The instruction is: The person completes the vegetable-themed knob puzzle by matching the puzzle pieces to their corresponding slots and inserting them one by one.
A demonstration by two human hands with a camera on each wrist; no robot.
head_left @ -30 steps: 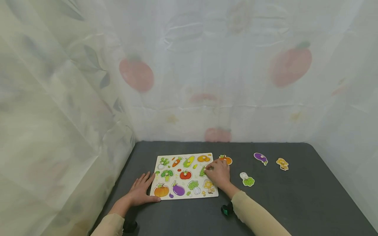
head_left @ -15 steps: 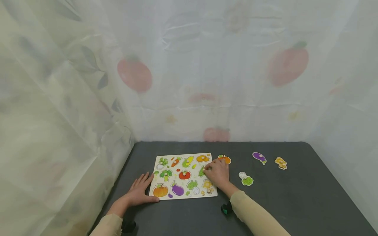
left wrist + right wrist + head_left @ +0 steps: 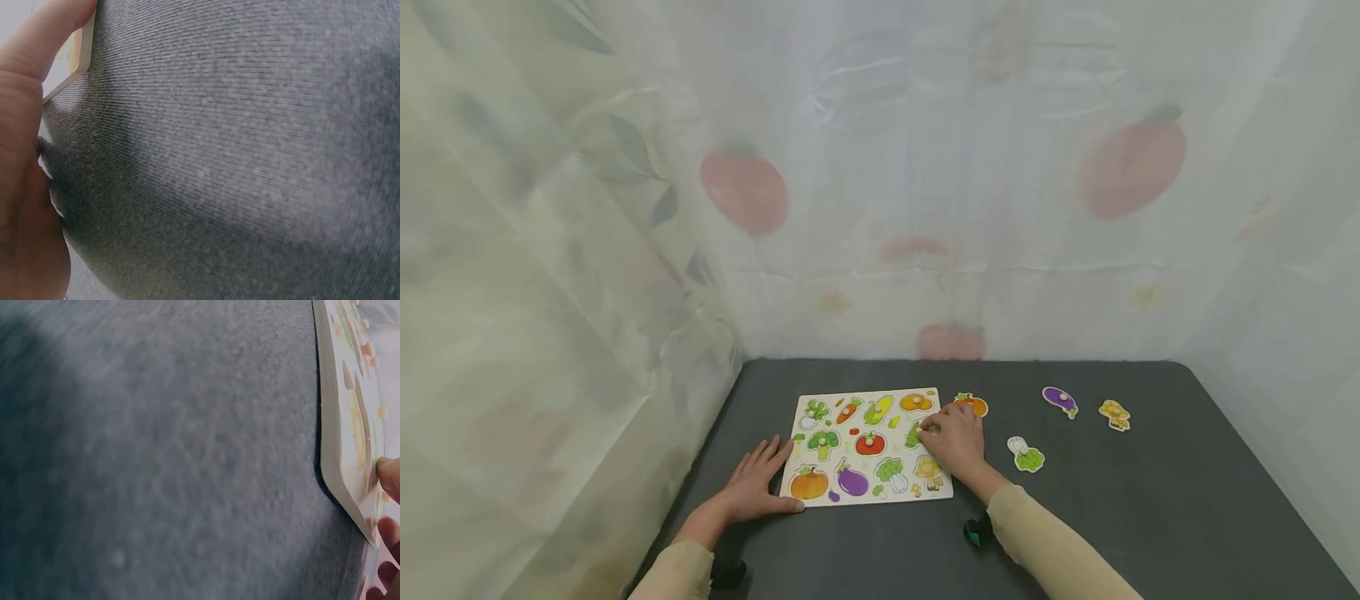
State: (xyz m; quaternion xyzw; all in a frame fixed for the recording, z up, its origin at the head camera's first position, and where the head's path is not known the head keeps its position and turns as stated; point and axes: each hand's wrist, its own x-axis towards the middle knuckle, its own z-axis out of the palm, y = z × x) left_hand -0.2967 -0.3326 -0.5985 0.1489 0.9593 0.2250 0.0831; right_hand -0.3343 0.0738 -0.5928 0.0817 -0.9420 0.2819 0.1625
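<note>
A white wooden puzzle board (image 3: 897, 446) with vegetable pictures lies flat on the dark table. My left hand (image 3: 754, 487) rests at its left side, fingers spread and straight, the thumb at the near left corner. In the left wrist view that thumb (image 3: 37, 47) lies over the board's corner. At the board's right side, my right hand (image 3: 957, 437) pinches a green puzzle piece (image 3: 912, 435), partly hidden by the fingers. Several knobbed pieces, such as the tomato (image 3: 870, 445) and the broccoli (image 3: 823, 443), sit in the board.
Loose pieces lie right of the board: a pumpkin (image 3: 972, 405) just beyond my right hand, a cabbage (image 3: 1026, 455), an eggplant (image 3: 1060, 402) and a mushroom (image 3: 1115, 415). A pale printed curtain (image 3: 1037, 275) hangs behind the dark table (image 3: 1150, 517) and at its sides.
</note>
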